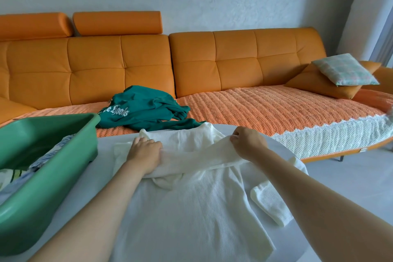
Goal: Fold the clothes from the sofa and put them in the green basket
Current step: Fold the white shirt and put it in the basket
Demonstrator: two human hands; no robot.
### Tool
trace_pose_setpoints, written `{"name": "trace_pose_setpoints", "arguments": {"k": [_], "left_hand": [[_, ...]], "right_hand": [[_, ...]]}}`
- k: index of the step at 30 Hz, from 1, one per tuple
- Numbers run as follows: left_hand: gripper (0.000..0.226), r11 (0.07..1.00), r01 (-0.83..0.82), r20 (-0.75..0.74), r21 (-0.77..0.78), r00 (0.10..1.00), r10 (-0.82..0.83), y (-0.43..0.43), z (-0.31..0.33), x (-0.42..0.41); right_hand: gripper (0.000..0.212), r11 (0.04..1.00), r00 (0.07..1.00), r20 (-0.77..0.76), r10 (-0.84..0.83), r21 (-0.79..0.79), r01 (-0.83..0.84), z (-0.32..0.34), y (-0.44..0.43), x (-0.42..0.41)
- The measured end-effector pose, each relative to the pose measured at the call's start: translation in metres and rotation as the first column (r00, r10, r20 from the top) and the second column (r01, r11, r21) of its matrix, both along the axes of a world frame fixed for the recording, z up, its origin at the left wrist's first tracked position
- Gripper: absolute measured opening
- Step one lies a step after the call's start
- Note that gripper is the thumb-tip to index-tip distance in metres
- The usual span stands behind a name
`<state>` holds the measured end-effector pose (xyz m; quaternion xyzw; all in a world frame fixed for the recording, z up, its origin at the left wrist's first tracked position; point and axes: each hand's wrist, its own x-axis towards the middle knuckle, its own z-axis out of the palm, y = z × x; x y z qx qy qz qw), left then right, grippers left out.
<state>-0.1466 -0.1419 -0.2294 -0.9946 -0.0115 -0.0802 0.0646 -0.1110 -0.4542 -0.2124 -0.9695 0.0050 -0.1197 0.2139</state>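
- White top (191, 208): lies spread on the pale desk (106, 178), right in front of the person. Ribbed knit, body flat; far end reaches the desk's back edge.
- One sleeve (204, 161) is drawn across the top's body from right to left. The other sleeve (270, 204) lies loose at the right, bent, end pointing toward the near side.
- Left hand (145, 154): palm down on the crossed sleeve at the top's left side, fingers laid fwd and fairly straight, pressing cloth to the desk. No grip seen.
- Right hand (247, 141): fingers curled, pinching the same sleeve near the shoulder, cloth raised a little off the desk. Both forearms bare.
- Green basket (63, 155): on the desk at the left, just beside the top but apart from it. Holds clothes (51, 153), blue-and-white patterned on top; how many items cannot be told.
- Green sweatshirt (144, 110): unfolded, crumpled on the sofa (95, 66) seat behind the desk, white lettering showing. One sleeve trails toward the desk edge, near the top's far end; contact cannot be told.
- Sofa: orange, tufted back, two headrests (117, 22) raised at the left. Seat under an orange knit cover (265, 110) w/ white lace edge.
- Right end of the seat: orange cushion (319, 85), w/ a pale checked cushion (344, 72) leaning on it.
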Motion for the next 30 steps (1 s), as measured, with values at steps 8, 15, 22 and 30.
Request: {"name": "trace_pose_setpoints", "arguments": {"k": [8, 15, 22, 30], "left_hand": [[0.042, 0.996, -0.036, 0.261, -0.079, 0.964, 0.056, -0.041, 0.003, 0.008], [0.06, 0.93, 0.285, -0.234, -0.23, 0.912, -0.337, -0.094, -0.018, -0.006], [0.039, 0.631, 0.21, 0.041, -0.747, 0.961, -0.272, -0.104, 0.016, -0.006], [0.035, 0.097, -0.22, -0.222, -0.971, 0.975, -0.003, -0.074, 0.024, -0.005]], "right_hand": [[0.035, 0.984, 0.998, 0.002, -0.066, 0.168, 0.065, -0.014, -0.004, 0.011], [0.046, 0.975, 0.993, -0.063, -0.099, 0.194, 0.109, -0.01, -0.008, 0.005], [0.031, 0.908, 0.999, 0.018, -0.028, 0.419, 0.018, 0.025, 0.027, -0.005], [0.048, 0.645, 0.923, -0.136, 0.359, 0.751, -0.14, 0.041, 0.087, -0.022]]}}
